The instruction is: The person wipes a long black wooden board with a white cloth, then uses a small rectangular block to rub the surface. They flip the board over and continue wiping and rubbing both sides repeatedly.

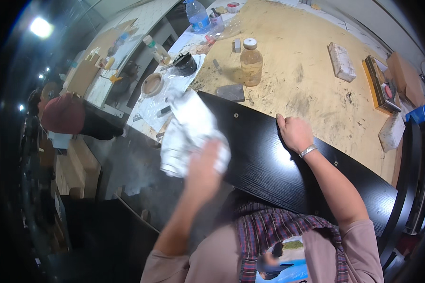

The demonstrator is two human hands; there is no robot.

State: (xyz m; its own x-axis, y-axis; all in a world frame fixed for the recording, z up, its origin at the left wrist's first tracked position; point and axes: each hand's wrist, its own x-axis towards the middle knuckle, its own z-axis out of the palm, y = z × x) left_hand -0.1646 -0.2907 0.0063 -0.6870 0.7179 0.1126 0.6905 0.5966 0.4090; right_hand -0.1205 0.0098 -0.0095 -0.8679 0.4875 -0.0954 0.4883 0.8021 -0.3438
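A long black wood-grain board slants in front of me, with small round fittings set in its face. My left hand, smeared by motion, is closed on a crumpled white cloth at the board's left end. The cloth hangs partly past that end, and I cannot tell how much of it touches the board. Wearing a silver bracelet, my right hand grips the board's far edge near the middle, its fingertips partly hidden.
Beyond the board, a stained tan worktop bears a capped bottle of yellowish liquid, a dark flat block and a wrapped block. A black tub and a round bowl stand left. Another person bends at far left.
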